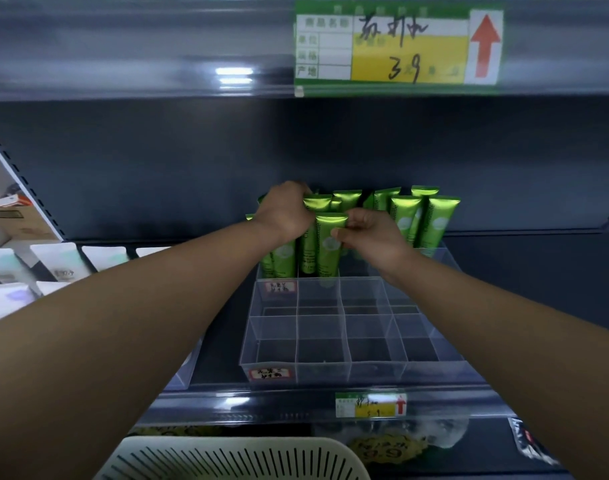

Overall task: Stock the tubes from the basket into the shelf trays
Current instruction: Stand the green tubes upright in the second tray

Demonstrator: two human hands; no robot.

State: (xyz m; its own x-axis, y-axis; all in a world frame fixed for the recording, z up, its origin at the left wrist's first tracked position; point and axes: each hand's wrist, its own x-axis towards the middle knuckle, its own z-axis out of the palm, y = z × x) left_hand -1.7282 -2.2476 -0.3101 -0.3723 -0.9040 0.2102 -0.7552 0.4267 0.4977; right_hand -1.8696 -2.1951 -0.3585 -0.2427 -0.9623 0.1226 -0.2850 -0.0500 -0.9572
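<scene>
The right hand (370,237) pinches the crimped top of one tube (331,245) between thumb and fingertips. The tube stands upright, long axis vertical, in the second cell of the rear tray (440,254), directly left of that hand. The left hand (284,211) sits just behind and left, fingers curled over the tops of the rear tubes (318,203), apparently steadying them. Seating judged nearly complete. The front tray (331,341) holds no tubes. The basket (233,459) lies below, nearest the person.

A green price label (398,46) hangs above; white packets (53,261) lie left.
</scene>
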